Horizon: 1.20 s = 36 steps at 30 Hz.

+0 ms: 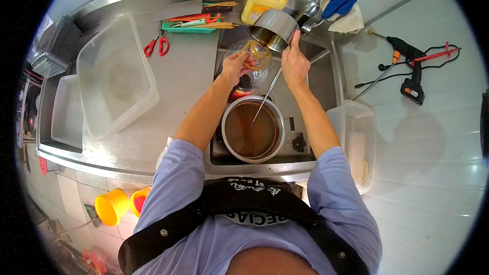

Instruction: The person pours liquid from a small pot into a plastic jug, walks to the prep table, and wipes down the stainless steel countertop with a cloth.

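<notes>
My right hand grips a steel saucepan by its rim, with the pan tilted and its mouth toward the sink. My left hand is closed on a yellow plastic handle at the mouth of a clear plastic jug. Whether anything is flowing between pan and jug I cannot tell. Nearer to me, a round steel pot of brown liquid stands in the sink. A long metal utensil leans in it, its end hidden in the liquid.
The steel sink has a dark drain piece. A yellow pump bottle stands behind. Left are red scissors, a green tray of utensils, a knife and a translucent tub. A cordless spray gun hangs at right.
</notes>
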Motion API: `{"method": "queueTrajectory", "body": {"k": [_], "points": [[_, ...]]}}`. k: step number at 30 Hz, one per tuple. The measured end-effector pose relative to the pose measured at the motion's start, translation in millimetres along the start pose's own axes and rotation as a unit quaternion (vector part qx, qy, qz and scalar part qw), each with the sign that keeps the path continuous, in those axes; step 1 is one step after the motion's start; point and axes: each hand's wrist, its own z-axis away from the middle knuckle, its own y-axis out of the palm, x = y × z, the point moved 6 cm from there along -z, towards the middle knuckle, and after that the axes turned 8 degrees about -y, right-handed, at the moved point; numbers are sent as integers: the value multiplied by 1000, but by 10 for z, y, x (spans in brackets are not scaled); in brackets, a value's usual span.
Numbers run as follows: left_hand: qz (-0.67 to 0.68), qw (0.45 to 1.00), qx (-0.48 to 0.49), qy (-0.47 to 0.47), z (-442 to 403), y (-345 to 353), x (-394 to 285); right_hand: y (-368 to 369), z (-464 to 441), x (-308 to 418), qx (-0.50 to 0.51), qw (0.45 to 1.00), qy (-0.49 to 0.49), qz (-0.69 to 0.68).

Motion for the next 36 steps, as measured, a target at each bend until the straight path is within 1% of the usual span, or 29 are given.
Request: {"method": "queueTrajectory", "body": {"k": [3,9,13,16,18,21,25,28,29,30,33,36], "points": [[5,1000,0,-3,2,2,0,-11,-5,13,14,1000,11,11],[6,1000,-5,-3,7,3,-6,-15,-2,18,-11,1000,-1,1],[-4,1000,-4,4,4,-5,0,-21,9,26,-36,999,-25,12],[-17,1000,13,10,-21,-21,10,-38,24,42,-47,998,-36,14],[-18,999,27,19,-61,-50,15,-46,24,36,-40,998,-34,17],[-26,999,27,18,-32,-73,21,-17,23,21,2,1000,-12,15],[-19,1000,15,-10,-134,-117,49,3,56,-20,-23,1000,7,-19],[-26,1000,-7,-16,-122,-86,48,56,84,-58,-8,1000,10,-11],[-25,999,-15,-16,-119,-78,37,58,79,-49,-31,999,-16,-29],[-24,999,-22,-15,-141,-86,34,56,77,-55,-33,999,-16,-30],[-30,999,-10,-33,-174,-108,51,26,90,-50,-41,998,-14,-41],[-15,1000,4,-21,-152,-92,44,2,86,-49,-38,998,-8,-52]]}}
